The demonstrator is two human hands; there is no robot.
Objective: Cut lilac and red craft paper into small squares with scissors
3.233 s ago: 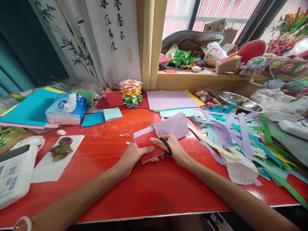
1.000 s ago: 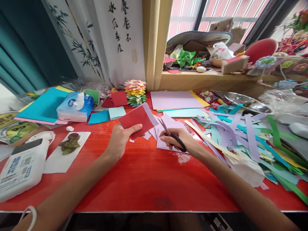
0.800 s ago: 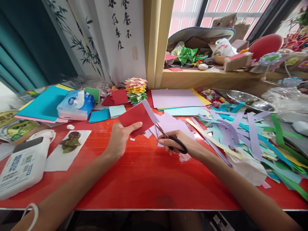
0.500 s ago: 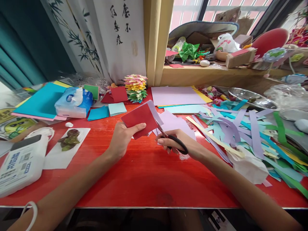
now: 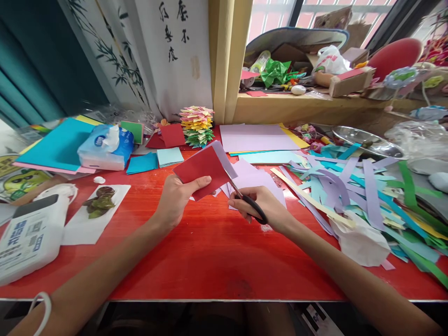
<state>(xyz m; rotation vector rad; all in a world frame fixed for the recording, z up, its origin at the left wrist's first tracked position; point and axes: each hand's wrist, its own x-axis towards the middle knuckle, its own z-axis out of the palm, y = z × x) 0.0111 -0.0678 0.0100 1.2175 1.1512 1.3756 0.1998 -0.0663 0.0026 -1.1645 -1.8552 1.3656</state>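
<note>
My left hand [image 5: 177, 198] pinches a red paper square [image 5: 201, 170] together with a purple sheet [image 5: 224, 156] that shows behind its right edge. My right hand [image 5: 261, 205] is closed around black-handled scissors [image 5: 257, 210], whose blades lie along the right edge of the held papers. Both hands are above the red table [image 5: 196, 261]. Cut purple pieces [image 5: 261, 179] lie on the table just behind my right hand.
Colored paper strips [image 5: 374, 191] and a crumpled white tissue [image 5: 364, 240] cover the right side. A tissue pack [image 5: 105, 147], blue squares [image 5: 142, 163] and a folded-paper stack [image 5: 197, 126] stand behind. A white box [image 5: 33, 238] is at left.
The scissors have turned slightly, with their handles shifting left and up. The held papers have moved a little up and left. Both hands keep their hold.
</note>
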